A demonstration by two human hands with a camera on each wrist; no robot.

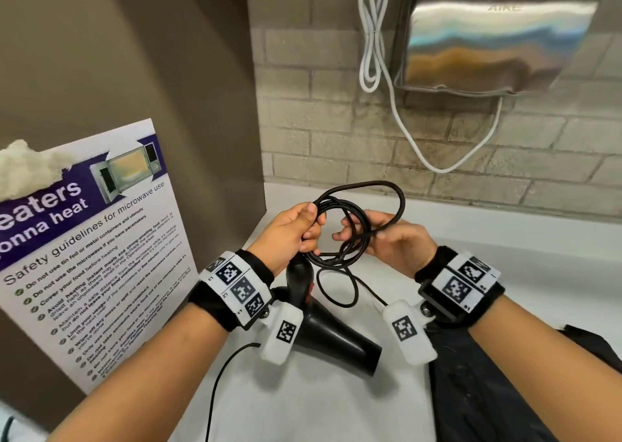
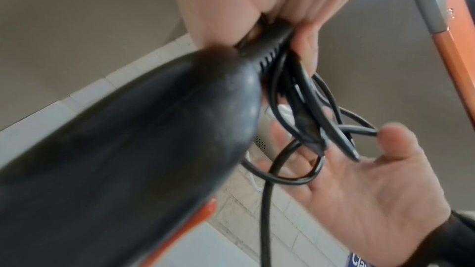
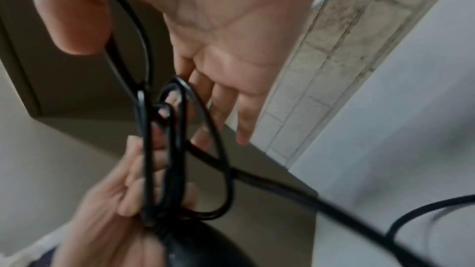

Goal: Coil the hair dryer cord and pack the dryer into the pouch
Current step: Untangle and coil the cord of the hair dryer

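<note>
The left hand (image 1: 289, 233) grips the coiled black cord (image 1: 350, 226) with the hair dryer (image 1: 323, 320) hanging just below. The right hand (image 1: 397, 243), fingers loosely spread, pinches a loop beside it.

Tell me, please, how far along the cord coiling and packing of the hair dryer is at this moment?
Partly done: several loops of the black cord are gathered at the end of the hair dryer handle, gripped by the left hand. In hand: the right hand is guiding another loop. Left: slack cord still trails across the counter, and the dryer is not yet in the dark pouch.
</note>
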